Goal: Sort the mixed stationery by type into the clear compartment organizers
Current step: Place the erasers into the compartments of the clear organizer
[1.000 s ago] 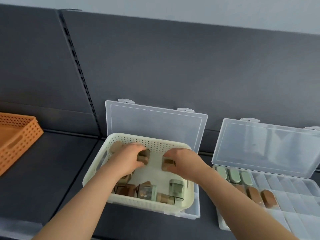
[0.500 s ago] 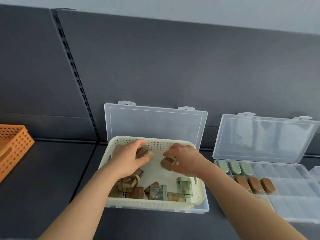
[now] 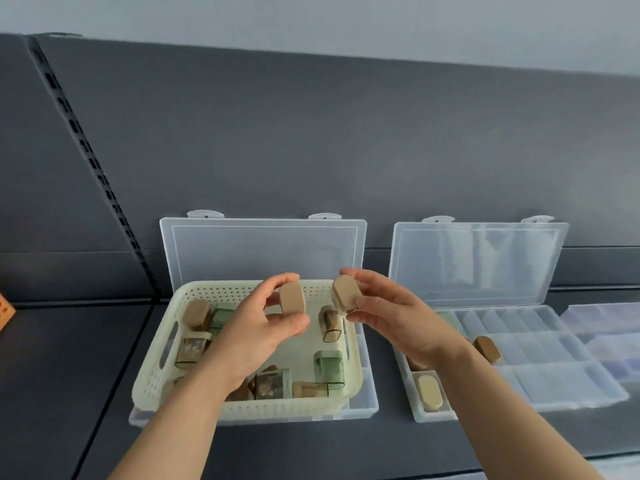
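Note:
A cream perforated basket sits on top of an open clear organizer and holds several small tan, brown and green stationery pieces. My left hand pinches a tan oval piece above the basket. My right hand pinches a second tan oval piece beside it, over the basket's right side. To the right lies a second open clear organizer; a brown piece and a cream piece show in its compartments, others hidden by my right arm.
Both organizer lids lean against the dark grey back panel. An orange basket corner shows at the far left edge. Another clear organizer lies at the far right. The dark shelf surface stretches left of the cream basket.
Both hands have risen out of the basket, each lifting a tan oval piece up above the rim. The camera view has shifted left and pulled in.

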A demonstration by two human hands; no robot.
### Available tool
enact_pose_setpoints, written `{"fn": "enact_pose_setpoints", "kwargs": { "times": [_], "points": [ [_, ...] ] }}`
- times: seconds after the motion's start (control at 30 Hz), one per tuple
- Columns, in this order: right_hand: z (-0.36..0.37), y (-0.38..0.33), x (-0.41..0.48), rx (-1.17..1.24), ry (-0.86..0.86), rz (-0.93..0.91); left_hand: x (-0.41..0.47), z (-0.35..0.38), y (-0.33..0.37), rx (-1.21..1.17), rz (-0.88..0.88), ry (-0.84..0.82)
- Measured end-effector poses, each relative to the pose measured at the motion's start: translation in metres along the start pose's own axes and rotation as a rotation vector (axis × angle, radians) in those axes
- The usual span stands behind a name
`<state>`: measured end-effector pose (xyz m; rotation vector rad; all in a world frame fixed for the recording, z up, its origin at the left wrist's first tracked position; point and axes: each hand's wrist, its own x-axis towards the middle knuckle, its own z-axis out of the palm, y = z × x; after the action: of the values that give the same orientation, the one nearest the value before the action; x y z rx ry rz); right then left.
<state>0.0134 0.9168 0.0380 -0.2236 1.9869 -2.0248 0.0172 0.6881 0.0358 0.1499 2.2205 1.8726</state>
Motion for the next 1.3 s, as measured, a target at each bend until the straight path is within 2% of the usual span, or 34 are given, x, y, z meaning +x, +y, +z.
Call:
{"fn": "enact_pose_setpoints", "kwargs": {
  "times": [0.1, 0.2, 0.33, 0.6, 0.77, 0.93, 1.3],
  "points": [
    [-0.028, 0.005, -0.019, 0.194, 0.044, 0.002, 0.008, 0.026, 0.003, 0.046, 0.003, 0.019],
    [-0.060, 0.011, -0.039, 0.263, 0.040, 0.021, 0.015, 0.064, 0.011, -0.008, 0.031, 0.017],
    [-0.103, 0.017, -0.060, 0.504, 0.040, 0.033, 0.022, 0.122, 0.021, -0.014, 0.048, 0.010],
    [-0.198, 0.031, -0.099, 0.559, 0.121, 0.103, 0.029, 0.213, 0.029, 0.096, 0.006, -0.030],
    [-0.234, 0.050, -0.123, 0.363, 0.064, 0.153, 0.030, 0.254, 0.014, 0.201, -0.003, -0.091],
    [-0.260, 0.060, -0.144, -0.019, 0.090, 0.229, 0.027, 0.292, -0.006, 0.344, 0.004, -0.220],
    [-0.257, 0.071, -0.144, -0.664, 0.050, 0.195, 0.027, 0.314, -0.023, 0.801, 0.100, -0.163]
  ]
}}
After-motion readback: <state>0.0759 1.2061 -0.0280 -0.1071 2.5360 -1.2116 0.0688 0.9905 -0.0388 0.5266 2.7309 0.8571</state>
